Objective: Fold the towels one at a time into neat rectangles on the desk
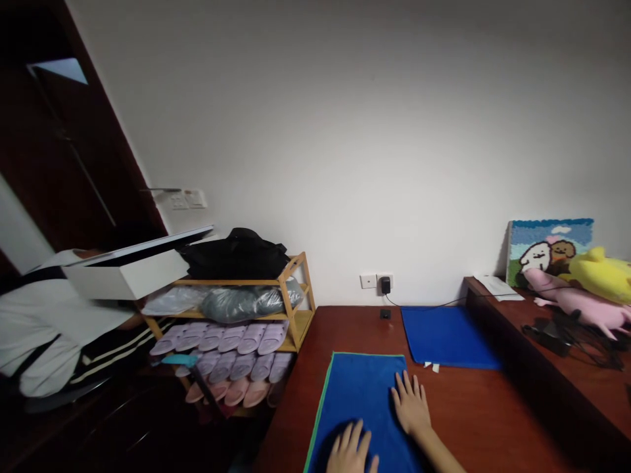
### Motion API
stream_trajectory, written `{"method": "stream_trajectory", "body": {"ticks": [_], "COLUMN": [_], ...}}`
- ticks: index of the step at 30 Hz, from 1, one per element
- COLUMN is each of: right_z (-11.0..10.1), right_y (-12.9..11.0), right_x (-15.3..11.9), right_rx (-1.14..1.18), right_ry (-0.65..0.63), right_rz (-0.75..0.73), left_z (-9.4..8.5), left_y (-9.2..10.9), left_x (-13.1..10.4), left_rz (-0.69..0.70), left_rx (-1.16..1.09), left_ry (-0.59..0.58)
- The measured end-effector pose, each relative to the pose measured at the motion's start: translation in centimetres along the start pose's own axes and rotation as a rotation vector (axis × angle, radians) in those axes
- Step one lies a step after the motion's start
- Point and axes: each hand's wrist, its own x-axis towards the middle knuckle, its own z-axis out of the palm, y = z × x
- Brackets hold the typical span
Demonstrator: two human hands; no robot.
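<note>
On the desk (473,417), green-edged blue cloth (365,387) lies flat at bottom of view, near end cut off by frame. Left hand (349,452) palm down on it, fingers spread, no grip visible; wrist out of frame. Right hand (412,402) also palm down, fingers fanned, straddling the cloth's right edge and hiding part of it, nothing held that I can see. Plain blue cloth (448,336) farther back; white scraps (436,368) at its near edge too small to identify. Paper sheet (497,288) at right: any print unreadable. Black cables (591,341) dim, hard to trace. Person (54,318) far left, partly behind white box (106,282).
</note>
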Motion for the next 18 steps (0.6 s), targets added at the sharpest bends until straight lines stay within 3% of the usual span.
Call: {"method": "stream_trajectory", "body": {"ticks": [2, 4, 8, 11, 14, 18], "right_z": [0.9, 1.6, 2.3, 1.7, 0.2, -0.6], "right_y": [0.0, 0.7, 2.6, 3.2, 2.8, 2.5], "right_x": [-0.7, -1.2, -1.1, 0.0, 1.6, 3.2], "right_rx": [-0.028, -0.04, -0.004, 0.023, 0.04, 0.058], "right_ry": [0.037, 0.072, 0.097, 0.117, 0.142, 0.084], "right_rz": [-0.014, -0.043, -0.059, -0.029, -0.017, -0.032], "left_z": [-2.0, -2.4, 1.1, 3.7, 4.7, 4.9], "left_y": [-0.5, -0.8, -1.0, -1.1, -1.2, -1.6], "left_x": [3.2, 5.3, 5.7, 4.8, 4.3, 4.6], "left_rz": [0.023, 0.015, 0.037, 0.062, 0.068, 0.034], "left_rx": [-0.029, -0.052, -0.097, -0.1, -0.072, -0.055], "left_ry": [0.031, -0.009, -0.137, -0.138, -0.103, -0.118]}}
